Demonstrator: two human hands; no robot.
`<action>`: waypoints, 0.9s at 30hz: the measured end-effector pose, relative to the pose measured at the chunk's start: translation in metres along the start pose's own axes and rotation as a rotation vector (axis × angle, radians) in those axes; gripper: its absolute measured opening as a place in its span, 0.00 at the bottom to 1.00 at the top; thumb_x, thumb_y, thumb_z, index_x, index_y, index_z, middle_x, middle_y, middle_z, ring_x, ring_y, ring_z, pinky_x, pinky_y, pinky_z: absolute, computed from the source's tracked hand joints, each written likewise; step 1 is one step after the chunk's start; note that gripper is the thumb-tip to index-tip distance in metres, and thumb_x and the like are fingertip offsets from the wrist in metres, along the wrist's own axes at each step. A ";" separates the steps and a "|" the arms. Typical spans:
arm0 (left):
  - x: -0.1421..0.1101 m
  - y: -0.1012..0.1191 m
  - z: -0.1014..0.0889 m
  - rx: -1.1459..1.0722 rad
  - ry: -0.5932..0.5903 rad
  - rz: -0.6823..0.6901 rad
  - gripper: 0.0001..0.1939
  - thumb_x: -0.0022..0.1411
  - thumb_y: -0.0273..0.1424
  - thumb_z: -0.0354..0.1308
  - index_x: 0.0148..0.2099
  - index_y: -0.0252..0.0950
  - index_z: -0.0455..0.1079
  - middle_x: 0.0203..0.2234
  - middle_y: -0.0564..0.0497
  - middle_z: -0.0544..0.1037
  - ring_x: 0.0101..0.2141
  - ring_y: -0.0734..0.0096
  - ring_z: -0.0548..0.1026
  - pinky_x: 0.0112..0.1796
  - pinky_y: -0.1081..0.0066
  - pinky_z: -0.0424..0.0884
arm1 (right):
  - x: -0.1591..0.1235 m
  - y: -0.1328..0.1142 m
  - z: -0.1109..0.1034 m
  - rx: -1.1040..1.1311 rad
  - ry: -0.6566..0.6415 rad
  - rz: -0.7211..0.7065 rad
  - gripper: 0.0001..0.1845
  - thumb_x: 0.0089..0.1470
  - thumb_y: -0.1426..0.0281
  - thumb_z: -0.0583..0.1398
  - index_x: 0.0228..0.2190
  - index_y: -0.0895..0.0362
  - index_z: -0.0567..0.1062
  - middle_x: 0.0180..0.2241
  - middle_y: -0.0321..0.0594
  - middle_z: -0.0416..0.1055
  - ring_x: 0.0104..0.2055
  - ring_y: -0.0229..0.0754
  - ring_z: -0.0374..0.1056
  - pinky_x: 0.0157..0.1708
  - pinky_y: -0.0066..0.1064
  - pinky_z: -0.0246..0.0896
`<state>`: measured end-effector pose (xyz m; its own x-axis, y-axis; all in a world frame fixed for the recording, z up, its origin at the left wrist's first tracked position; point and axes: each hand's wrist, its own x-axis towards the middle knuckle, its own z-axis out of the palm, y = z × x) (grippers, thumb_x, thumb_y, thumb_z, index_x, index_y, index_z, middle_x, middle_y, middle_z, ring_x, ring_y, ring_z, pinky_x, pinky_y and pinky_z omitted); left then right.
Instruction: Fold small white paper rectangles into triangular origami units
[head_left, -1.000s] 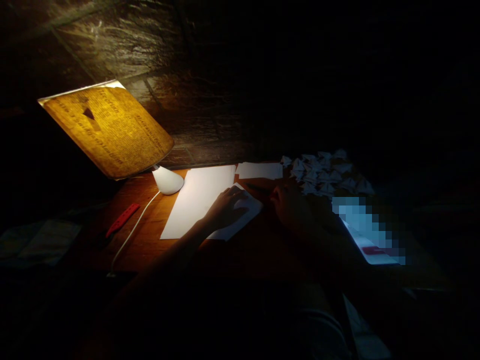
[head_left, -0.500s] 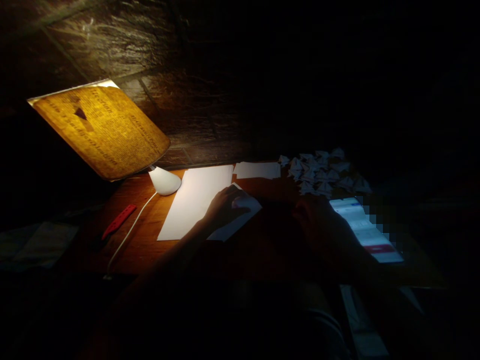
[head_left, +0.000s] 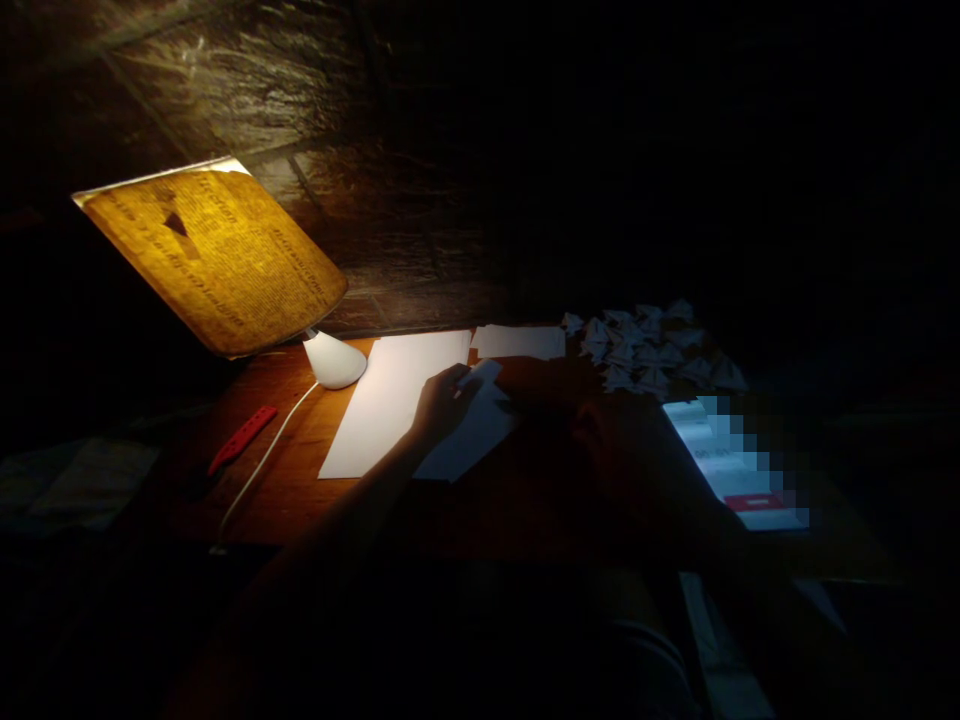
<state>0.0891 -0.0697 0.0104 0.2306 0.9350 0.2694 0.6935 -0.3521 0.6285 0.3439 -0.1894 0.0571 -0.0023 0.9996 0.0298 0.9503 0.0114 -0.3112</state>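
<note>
In the head view my left hand (head_left: 441,405) is over the white sheets, its thumb and fingers closed on a piece of paper (head_left: 486,374) whose end stands up past the fingertips. Beneath it a white sheet (head_left: 469,440) lies at an angle, partly over a larger stack of paper (head_left: 382,410). My right hand (head_left: 596,435) hovers in deep shadow to the right of the sheets; its fingers are too dark to make out. Beyond it sits a group of small folded paper pieces (head_left: 634,350).
A lamp with a yellow printed shade (head_left: 217,260) and white base (head_left: 335,362) stands at the left, its white cord (head_left: 262,455) crossing the wooden table (head_left: 315,425). A red cutter (head_left: 244,438), smaller paper slips (head_left: 520,342) and a lit phone (head_left: 757,500) also lie there. A stone wall (head_left: 255,80) rises behind.
The fingers of my left hand have closed, and a paper end now rises beyond them. My right hand has shifted slightly left. The view has turned a little.
</note>
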 end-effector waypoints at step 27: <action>-0.033 -0.024 -0.018 0.131 -0.255 0.357 0.27 0.68 0.30 0.60 0.68 0.44 0.67 0.67 0.39 0.66 0.64 0.45 0.69 0.63 0.39 0.70 | 0.070 -0.038 0.043 0.032 0.019 -0.161 0.10 0.71 0.68 0.56 0.46 0.59 0.76 0.51 0.51 0.74 0.51 0.48 0.72 0.47 0.34 0.65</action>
<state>0.0523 -0.0924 -0.0005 0.6202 0.7422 0.2541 0.6168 -0.6615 0.4266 0.2941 -0.1187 0.0300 -0.1478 0.9840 0.0996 0.9278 0.1728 -0.3306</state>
